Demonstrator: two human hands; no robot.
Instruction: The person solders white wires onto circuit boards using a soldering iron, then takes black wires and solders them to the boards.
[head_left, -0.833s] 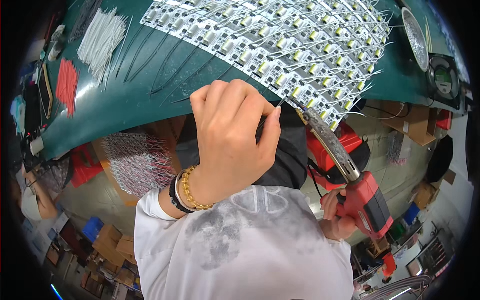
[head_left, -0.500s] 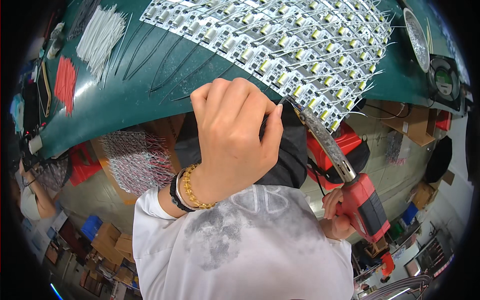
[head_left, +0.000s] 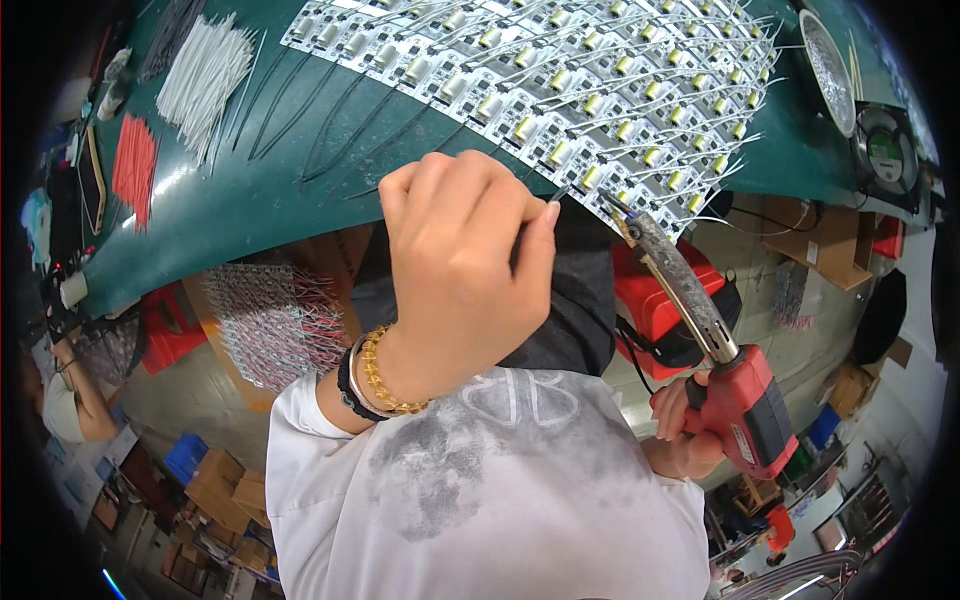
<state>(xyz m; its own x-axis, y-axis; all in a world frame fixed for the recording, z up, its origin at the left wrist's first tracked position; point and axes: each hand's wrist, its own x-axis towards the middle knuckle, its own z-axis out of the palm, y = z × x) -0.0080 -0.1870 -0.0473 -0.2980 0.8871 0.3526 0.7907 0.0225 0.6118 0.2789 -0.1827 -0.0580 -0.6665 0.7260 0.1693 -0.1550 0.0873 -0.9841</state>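
A dark green surface (head_left: 250, 200) fills the upper view under bright, even light. Below its edge lies a pale floor (head_left: 170, 390) crowded with cardboard boxes (head_left: 820, 235), blue bins (head_left: 185, 458) and a red crate (head_left: 655, 295).

Left hand (head_left: 465, 275) sits mid-frame, fingers curled into a loose fist, thumb pinched against forefinger; wrist bent upward. Right hand (head_left: 685, 435) is lower right, fingers wrapped closed, mostly hidden.

The soldering gun (head_left: 745, 405) has glossy red plastic and a dull, crusted metal barrel; beside its tip, the counter (head_left: 250, 190) is smooth green.
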